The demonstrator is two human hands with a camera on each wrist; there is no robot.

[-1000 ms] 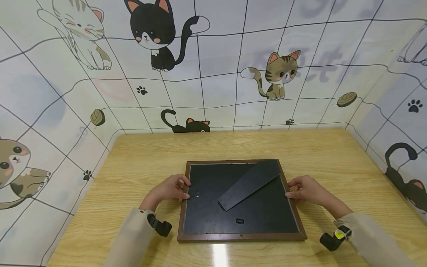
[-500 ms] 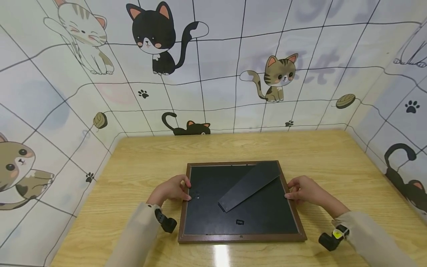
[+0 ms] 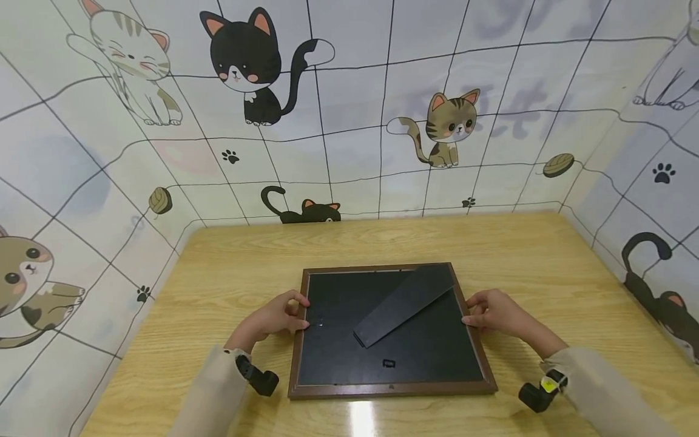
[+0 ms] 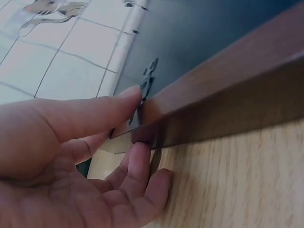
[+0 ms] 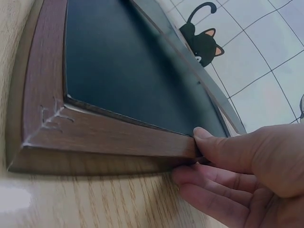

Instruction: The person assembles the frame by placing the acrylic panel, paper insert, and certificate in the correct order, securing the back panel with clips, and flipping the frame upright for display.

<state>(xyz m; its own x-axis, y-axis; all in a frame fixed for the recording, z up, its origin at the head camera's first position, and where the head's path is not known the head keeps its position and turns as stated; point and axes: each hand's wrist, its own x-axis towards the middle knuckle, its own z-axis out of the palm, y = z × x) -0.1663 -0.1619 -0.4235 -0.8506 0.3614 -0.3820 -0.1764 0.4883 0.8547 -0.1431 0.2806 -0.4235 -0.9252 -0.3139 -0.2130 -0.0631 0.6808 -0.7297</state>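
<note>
A brown picture frame lies face down on the wooden table, its black backing board showing. A black easel stand is folded slantwise across that backing. My left hand pinches the left side of the frame; in the left wrist view the thumb presses the top edge while the curled fingers meet the side from below. On the opposite side my right hand grips the frame the same way, its thumb on the rim and the fingers partly hidden under the edge.
The wooden table surrounds the frame, with a wall printed with cartoon cats behind and at both sides. Small dark cameras are strapped at both wrists. A small dark tab sits near the backing's front edge.
The head view shifts slightly. Both hands stay on the sides of the picture frame, which shows no clear movement on the table.
</note>
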